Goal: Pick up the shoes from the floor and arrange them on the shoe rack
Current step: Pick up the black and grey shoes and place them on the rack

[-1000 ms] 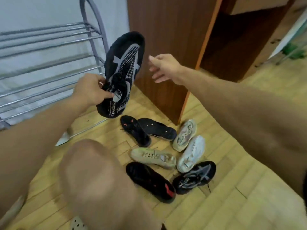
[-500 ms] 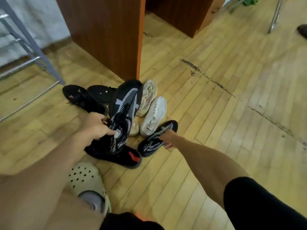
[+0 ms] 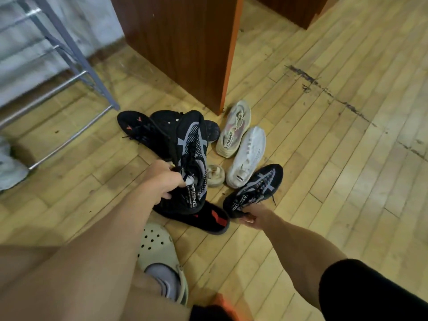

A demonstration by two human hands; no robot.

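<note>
Low, floor sneaker (image 3: 257, 186), heel between right fingers (image 3: 246, 219)

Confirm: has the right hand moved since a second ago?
Yes. The right hand dropped from beside the wooden cabinet to the heel of the floor sneaker.

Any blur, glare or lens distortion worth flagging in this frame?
Head view: wide-angle bend bows the floor planks near the edges; rack at upper left blurred; pale glare on the floor at right; left hand with raised shoe and right hand on floor shoe are sharp.
</note>
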